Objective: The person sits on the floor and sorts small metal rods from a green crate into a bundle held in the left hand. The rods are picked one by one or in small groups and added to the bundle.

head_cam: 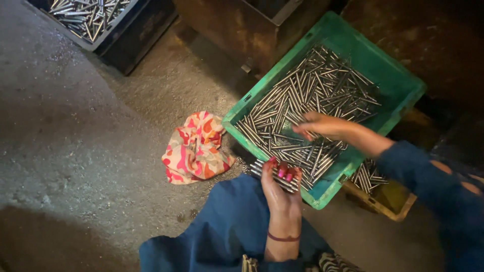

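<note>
My left hand (280, 187) is shut on a bundle of metal rods (267, 173), held flat over my blue-clad knee beside the green crate (398, 83). The crate is tilted and holds several loose shiny metal rods (307, 90). My right hand (318, 125) reaches into the crate from the right, fingers closed around a few rods near the middle of the pile.
A crumpled patterned cloth (195, 148) lies on the concrete floor left of the crate. A dark crate of more rods (91, 15) stands at the top left. A wooden box with rods (375, 186) sits under the green crate's right corner. A rusty metal box (242, 25) stands behind.
</note>
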